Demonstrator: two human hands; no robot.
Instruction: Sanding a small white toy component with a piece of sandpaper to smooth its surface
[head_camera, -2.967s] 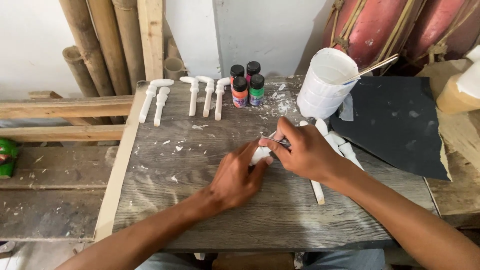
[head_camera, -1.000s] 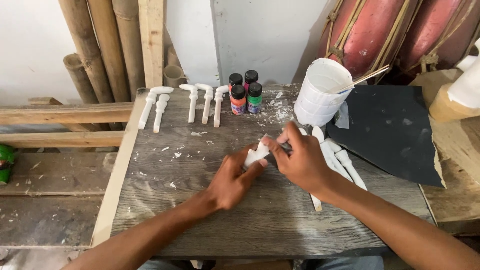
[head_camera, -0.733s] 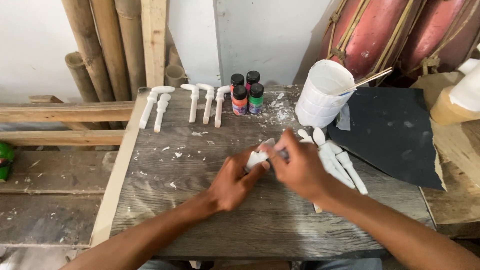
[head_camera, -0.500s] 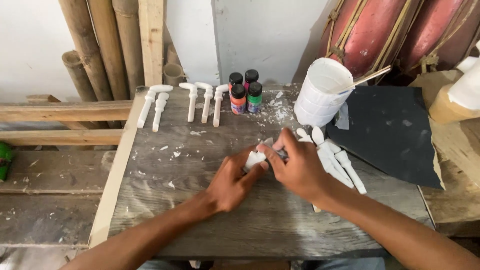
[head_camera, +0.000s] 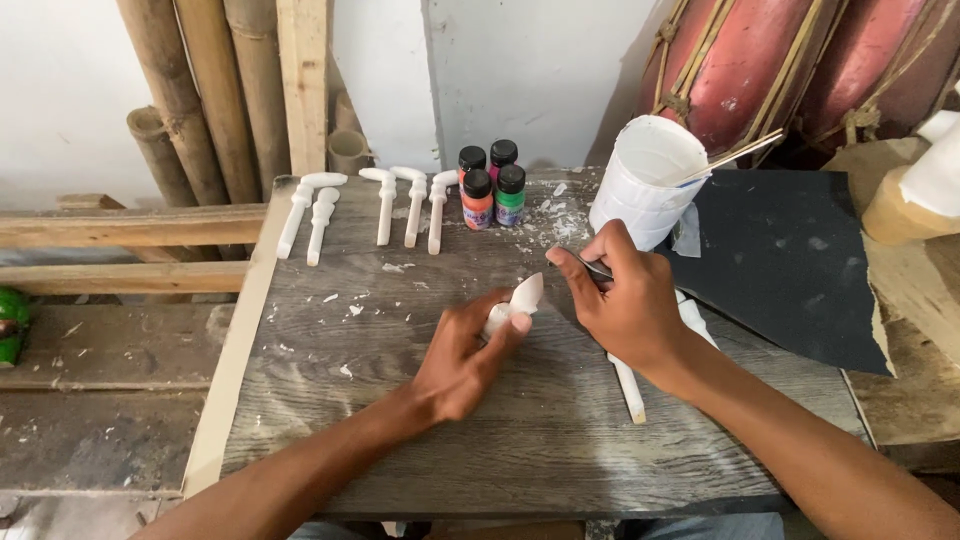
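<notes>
1. A small white carved piece (head_camera: 520, 300), rounded at its tip, sits pinched in the left hand (head_camera: 462, 358) just above a weathered grey wooden tabletop (head_camera: 400, 400). Its pale tip angles up and to the right, clear of the fingers, apparently so the exposed end can be worked.

2. The left hand's fingers are closed around the lower end of the piece, thumb pressed along its side. Only the upper half shows past the grip.

3. The right hand (head_camera: 630, 300) hovers just beside the piece, fingers drawn together on a thin dark tool (head_camera: 592, 266). The tool's end points toward the tip; whether it touches cannot be told.

4. Under the right wrist lies a white stick-shaped piece (head_camera: 630, 390), flat on the boards.

5. Along the far edge, five white carved pieces with rounded heads (head_camera: 385, 200) lie in a row, side by side, seemingly set apart from the work at hand.

6. Beside them stand four small paint bottles (head_camera: 492, 185) with black caps, then a white tub (head_camera: 645, 180) with a thin stick leaning in it.

7. A dark sheet (head_camera: 790, 260) covers the table's right side. White chips (head_camera: 395, 268) scatter the wood, and bamboo poles (head_camera: 190, 90) lean against the wall behind.
</notes>
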